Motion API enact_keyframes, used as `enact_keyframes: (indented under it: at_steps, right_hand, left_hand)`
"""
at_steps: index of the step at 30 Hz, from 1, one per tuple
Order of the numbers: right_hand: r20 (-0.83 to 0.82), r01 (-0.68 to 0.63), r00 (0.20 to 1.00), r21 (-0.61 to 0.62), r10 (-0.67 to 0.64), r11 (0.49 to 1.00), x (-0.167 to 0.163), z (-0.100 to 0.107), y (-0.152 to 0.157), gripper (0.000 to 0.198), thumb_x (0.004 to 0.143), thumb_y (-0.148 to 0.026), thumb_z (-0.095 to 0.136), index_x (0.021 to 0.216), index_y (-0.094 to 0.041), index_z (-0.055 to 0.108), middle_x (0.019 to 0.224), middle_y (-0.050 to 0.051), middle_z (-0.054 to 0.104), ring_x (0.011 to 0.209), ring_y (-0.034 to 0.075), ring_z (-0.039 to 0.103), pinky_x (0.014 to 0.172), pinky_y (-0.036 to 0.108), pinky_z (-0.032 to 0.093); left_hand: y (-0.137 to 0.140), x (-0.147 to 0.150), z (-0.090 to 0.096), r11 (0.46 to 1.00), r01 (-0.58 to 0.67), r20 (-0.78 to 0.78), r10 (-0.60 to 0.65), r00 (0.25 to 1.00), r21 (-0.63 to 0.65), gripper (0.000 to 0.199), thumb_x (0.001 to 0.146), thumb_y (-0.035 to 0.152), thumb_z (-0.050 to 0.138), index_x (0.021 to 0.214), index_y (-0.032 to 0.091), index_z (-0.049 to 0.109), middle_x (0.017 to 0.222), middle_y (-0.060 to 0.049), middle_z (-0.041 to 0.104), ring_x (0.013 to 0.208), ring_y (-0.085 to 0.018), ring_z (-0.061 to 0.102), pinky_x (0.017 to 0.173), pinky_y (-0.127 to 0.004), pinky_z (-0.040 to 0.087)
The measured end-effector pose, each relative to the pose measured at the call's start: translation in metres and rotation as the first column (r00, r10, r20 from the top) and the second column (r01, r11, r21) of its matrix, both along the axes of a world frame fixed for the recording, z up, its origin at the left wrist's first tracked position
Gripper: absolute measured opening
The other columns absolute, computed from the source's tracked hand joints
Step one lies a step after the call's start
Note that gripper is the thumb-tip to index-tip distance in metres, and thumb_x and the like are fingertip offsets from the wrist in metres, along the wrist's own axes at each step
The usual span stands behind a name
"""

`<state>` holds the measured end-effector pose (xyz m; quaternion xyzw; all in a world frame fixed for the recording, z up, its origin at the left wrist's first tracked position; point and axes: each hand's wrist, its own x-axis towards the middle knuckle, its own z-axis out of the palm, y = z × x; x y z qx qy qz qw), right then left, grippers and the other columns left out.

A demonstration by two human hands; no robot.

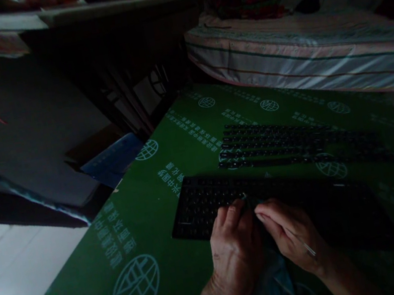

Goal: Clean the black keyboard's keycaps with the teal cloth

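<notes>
Head view: left grip (242,205) and right grip (259,215) both narrow, fingers curled, pinching bluish cloth (274,280) bunched between them; slim pale rod (310,249) against palm side of right grip; black keyboard (200,202) beneath grips, reaching out to both sides, on green printed surface (181,281); rows of loose black keycaps (274,138) beyond grips; striped mattress (280,60) farther ahead
</notes>
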<state>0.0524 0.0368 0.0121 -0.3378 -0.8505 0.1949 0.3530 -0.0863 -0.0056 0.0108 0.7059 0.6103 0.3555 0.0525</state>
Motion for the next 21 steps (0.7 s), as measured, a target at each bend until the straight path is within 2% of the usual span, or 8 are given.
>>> enact_keyframes:
  at_steps: [6,12,17,21]
  right_hand:
    - [0.049,0.053,0.997,0.143,-0.061,0.988,0.001,0.002,-0.001,0.013,0.084,-0.01,0.053,0.094,-0.015,0.06,0.073,0.006,0.063,0.066,0.015,0.062,0.064,0.027,0.051]
    - [0.092,0.035,0.994,0.285,-0.063,0.958,0.0,-0.008,-0.005,0.021,0.083,-0.004,0.051,0.101,-0.012,0.058,0.078,0.009,0.068,0.071,0.018,0.065,0.067,0.03,0.053]
    - [0.092,0.007,0.995,0.226,-0.028,0.974,-0.001,-0.009,-0.004,0.02,0.085,-0.006,0.047,0.1,-0.014,0.058,0.077,0.008,0.068,0.069,0.017,0.066,0.066,0.028,0.054]
    - [0.019,0.016,1.0,0.098,-0.018,0.995,-0.002,-0.001,-0.001,0.017,0.087,-0.009,0.046,0.097,-0.014,0.059,0.074,0.006,0.068,0.068,0.014,0.066,0.067,0.023,0.053]
  left_hand:
    - [-0.006,0.004,0.004,0.997,-0.002,-0.097,-0.005,0.995,-0.077,0.028,0.077,0.023,0.055,0.103,0.014,0.06,0.11,-0.01,0.06,0.088,-0.028,0.052,0.07,-0.046,0.049]
    - [-0.005,0.006,-0.003,0.999,-0.001,-0.105,-0.003,0.994,-0.034,0.02,0.078,0.014,0.051,0.096,0.013,0.06,0.106,-0.011,0.061,0.085,-0.027,0.052,0.069,-0.045,0.049]
    - [-0.004,0.004,-0.007,0.998,0.052,-0.014,-0.052,0.999,0.021,0.016,0.083,0.011,0.045,0.089,0.012,0.06,0.105,-0.012,0.06,0.087,-0.023,0.052,0.074,-0.04,0.051]
    - [-0.003,0.0,-0.005,0.996,0.081,-0.002,-0.081,0.997,-0.03,0.018,0.085,0.01,0.043,0.09,0.014,0.06,0.106,-0.01,0.059,0.086,-0.021,0.052,0.074,-0.038,0.052]
